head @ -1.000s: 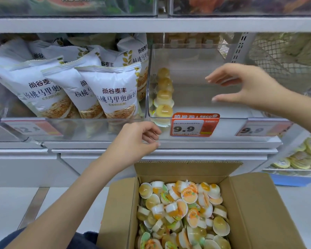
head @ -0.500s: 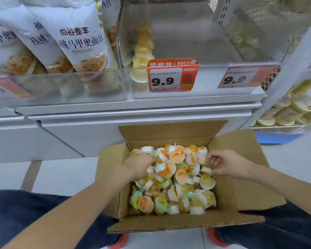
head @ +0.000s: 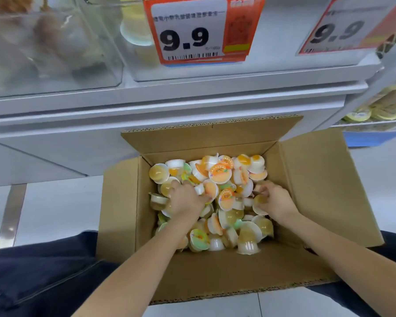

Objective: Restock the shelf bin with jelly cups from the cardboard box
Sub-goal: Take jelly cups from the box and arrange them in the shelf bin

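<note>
An open cardboard box (head: 318, 179) stands on the floor between my knees, piled with small jelly cups (head: 220, 173) in orange, yellow and green. My left hand (head: 185, 200) is dug into the left middle of the pile, fingers curled over cups. At the right side of the pile, my right hand (head: 274, 200) has its fingers curled round a yellowish cup (head: 260, 200). The clear shelf bin (head: 272, 53) is above the box, and only its front shows. One jelly cup (head: 135, 28) is visible through the bin's front at its left end.
An orange 9.9 price tag (head: 199, 30) hangs on the bin front, with a second tag (head: 343, 28) to its right. A clear bin (head: 44, 53) of bagged goods sits to the left. Yellow packs (head: 384, 106) fill a lower shelf at the right. My dark trouser legs (head: 32, 271) flank the box.
Both hands came down from the shelf bin into the box and now curl over cups in the pile. My head has tilted down and closer to the box.
</note>
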Action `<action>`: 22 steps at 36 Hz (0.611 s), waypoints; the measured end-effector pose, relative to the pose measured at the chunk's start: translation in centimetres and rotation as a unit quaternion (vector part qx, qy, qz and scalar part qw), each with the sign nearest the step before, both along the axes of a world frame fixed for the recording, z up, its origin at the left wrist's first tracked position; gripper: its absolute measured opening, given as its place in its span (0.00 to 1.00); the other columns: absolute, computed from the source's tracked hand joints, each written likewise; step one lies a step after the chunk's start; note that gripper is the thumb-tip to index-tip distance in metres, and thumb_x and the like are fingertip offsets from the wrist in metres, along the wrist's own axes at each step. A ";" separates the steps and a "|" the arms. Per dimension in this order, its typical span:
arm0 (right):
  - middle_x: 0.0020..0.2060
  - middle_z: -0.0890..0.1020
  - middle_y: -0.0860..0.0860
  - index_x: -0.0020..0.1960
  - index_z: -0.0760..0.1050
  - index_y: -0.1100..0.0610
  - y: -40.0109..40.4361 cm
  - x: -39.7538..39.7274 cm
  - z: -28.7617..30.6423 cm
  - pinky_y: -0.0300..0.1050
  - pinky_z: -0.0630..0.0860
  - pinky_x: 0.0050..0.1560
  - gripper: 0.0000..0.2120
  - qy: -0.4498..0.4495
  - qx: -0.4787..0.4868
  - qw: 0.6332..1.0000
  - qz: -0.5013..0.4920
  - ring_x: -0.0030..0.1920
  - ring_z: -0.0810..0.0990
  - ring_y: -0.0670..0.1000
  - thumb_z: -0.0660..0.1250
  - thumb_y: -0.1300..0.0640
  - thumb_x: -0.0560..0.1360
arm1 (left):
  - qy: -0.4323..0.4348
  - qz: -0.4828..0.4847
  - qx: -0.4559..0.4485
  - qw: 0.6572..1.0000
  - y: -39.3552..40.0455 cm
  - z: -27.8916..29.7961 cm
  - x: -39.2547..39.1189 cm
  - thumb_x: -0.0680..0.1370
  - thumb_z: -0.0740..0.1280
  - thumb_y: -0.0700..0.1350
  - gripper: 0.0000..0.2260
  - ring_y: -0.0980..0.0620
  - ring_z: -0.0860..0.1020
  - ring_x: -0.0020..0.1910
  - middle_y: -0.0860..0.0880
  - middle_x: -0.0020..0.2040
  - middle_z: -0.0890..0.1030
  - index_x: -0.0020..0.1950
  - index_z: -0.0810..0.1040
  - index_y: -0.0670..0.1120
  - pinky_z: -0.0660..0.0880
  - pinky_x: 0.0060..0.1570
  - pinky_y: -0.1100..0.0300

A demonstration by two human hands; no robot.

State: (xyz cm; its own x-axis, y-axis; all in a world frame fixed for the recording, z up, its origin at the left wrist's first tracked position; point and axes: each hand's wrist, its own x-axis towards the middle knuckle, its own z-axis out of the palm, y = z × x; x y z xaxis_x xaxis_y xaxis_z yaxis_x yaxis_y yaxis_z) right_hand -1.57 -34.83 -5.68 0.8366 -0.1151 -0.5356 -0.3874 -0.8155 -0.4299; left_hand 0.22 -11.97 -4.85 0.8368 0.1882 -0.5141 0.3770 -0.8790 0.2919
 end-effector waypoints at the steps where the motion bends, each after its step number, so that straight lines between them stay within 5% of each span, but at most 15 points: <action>1: 0.51 0.76 0.54 0.60 0.72 0.58 -0.1 0.0 -0.1 0.42 0.70 0.47 0.19 0.003 -0.007 1.000 0.002 0.53 0.74 0.53 0.67 0.67 0.70 | -0.004 -0.004 0.006 1.000 -0.1 -0.2 -0.1 0.68 0.71 0.62 0.30 0.43 0.72 0.55 0.41 0.58 0.69 0.56 0.72 0.40 0.73 0.54 0.51; 8: 0.64 0.65 0.58 0.66 0.64 0.58 0.5 0.0 -0.8 0.48 0.73 0.57 0.24 0.009 -0.116 0.990 0.077 0.58 0.74 0.58 0.66 0.66 0.73 | -0.077 -0.068 -0.013 0.995 2.6 -0.8 -2.5 0.71 0.71 0.47 0.25 0.44 0.69 0.60 0.43 0.59 0.68 0.64 0.67 0.44 0.70 0.55 0.56; 13: 0.69 0.62 0.60 0.71 0.58 0.56 1.4 -0.4 -0.4 0.47 0.74 0.55 0.28 0.018 -0.218 0.966 0.141 0.63 0.70 0.57 0.63 0.67 0.75 | -0.078 0.046 -0.025 0.996 5.9 -0.5 -3.2 0.71 0.71 0.37 0.18 0.42 0.73 0.53 0.41 0.55 0.71 0.56 0.66 0.40 0.70 0.44 0.56; 18: 0.66 0.64 0.56 0.71 0.57 0.53 1.1 -1.1 -0.4 0.44 0.73 0.42 0.32 0.029 -0.273 0.924 0.267 0.61 0.69 0.56 0.64 0.69 0.72 | -0.060 -0.011 -0.053 0.997 7.5 -1.2 -3.0 0.70 0.73 0.40 0.23 0.45 0.73 0.57 0.43 0.59 0.72 0.62 0.70 0.42 0.70 0.52 0.57; 22: 0.66 0.63 0.60 0.70 0.60 0.53 0.8 -1.3 -0.8 0.46 0.76 0.42 0.34 0.009 -0.314 0.877 0.364 0.61 0.69 0.59 0.70 0.65 0.69 | -0.079 0.015 -0.036 0.996 6.6 -1.3 -3.1 0.68 0.76 0.50 0.25 0.46 0.72 0.57 0.44 0.58 0.71 0.59 0.71 0.41 0.71 0.51 0.56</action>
State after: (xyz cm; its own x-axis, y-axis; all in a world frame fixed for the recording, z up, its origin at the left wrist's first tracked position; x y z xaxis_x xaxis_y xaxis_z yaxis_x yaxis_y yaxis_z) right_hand -2.90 -34.03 -6.43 0.8029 0.1701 -0.5713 0.3325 -0.9233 0.1924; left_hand -2.86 -5.33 -6.18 0.9026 0.1825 -0.3899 0.3479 -0.8427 0.4109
